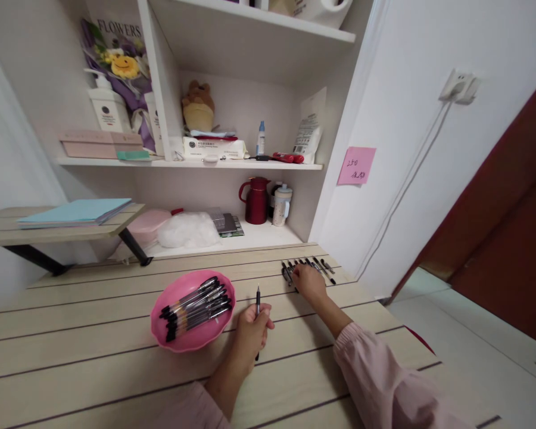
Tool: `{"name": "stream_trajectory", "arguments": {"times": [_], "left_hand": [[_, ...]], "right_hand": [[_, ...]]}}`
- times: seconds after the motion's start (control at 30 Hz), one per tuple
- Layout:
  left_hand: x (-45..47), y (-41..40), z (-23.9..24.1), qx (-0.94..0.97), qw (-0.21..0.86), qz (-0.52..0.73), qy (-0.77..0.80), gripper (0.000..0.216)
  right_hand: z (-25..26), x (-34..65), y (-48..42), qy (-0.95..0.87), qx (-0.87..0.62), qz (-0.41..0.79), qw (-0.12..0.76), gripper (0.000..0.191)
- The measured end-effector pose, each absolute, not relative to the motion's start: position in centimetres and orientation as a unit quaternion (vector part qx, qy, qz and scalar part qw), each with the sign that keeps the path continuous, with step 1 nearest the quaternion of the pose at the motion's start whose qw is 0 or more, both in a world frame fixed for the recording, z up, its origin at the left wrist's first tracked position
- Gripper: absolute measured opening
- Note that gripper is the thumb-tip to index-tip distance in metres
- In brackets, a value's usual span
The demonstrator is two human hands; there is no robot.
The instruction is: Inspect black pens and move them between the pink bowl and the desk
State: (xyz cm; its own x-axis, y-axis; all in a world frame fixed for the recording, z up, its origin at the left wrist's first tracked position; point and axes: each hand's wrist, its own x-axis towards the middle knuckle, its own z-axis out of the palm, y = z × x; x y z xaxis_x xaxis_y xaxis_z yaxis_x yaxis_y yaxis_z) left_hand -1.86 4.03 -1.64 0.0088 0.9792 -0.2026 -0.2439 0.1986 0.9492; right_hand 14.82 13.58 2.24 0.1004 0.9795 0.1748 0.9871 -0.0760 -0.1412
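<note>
- Head view, lower centre: the left hand (252, 333) is closed around a slim black plastic pen (258, 296), upright above the pale wooden table (93, 357).
- It seems light, stiff and smooth; best held mid-barrel.
- The right hand (309, 280) covers a row of black pens (326, 269); its grip cannot be told.
- A round pink plastic bowl (192, 344) of pens stands beside.

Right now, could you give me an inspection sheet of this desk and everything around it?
Surface: pale slatted wooden table.
Job's things: pink bowl holding black pens; row of pens near the far edge.
Clutter: white bag, red jug and cup on the shelf behind.
Hands: left hand grips one pen upright; right hand rests on the row.
Cables: white cable hanging from a wall socket.
Surroundings: pink note on the wall; red door.
</note>
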Motion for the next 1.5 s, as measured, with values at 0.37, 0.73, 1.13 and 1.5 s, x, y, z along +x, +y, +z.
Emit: {"name": "stream_trajectory", "arguments": {"times": [0.37,0.73,1.13,1.5], "left_hand": [[-1.9,3.9,-1.5,0.374,0.601,0.511,0.488,0.042],[-2.0,3.7,-1.0,0.372,0.606,0.505,0.49,0.04],[-2.3,3.3,-0.7,0.268,0.602,0.643,0.391,0.032],[-2.6,3.7,-1.1,0.245,0.648,0.617,0.374,0.042]], "right_hand": [[0.8,13.7,12.7,-0.689,-0.719,-0.031,0.092,0.022],[1.5,13.6,12.0,-0.673,-0.732,-0.017,0.108,0.02],[-0.6,9.4,3.1,-0.679,-0.509,0.473,0.238,0.018],[-0.4,10.2,4.4,-0.672,-0.572,0.332,0.331,0.015]]}}
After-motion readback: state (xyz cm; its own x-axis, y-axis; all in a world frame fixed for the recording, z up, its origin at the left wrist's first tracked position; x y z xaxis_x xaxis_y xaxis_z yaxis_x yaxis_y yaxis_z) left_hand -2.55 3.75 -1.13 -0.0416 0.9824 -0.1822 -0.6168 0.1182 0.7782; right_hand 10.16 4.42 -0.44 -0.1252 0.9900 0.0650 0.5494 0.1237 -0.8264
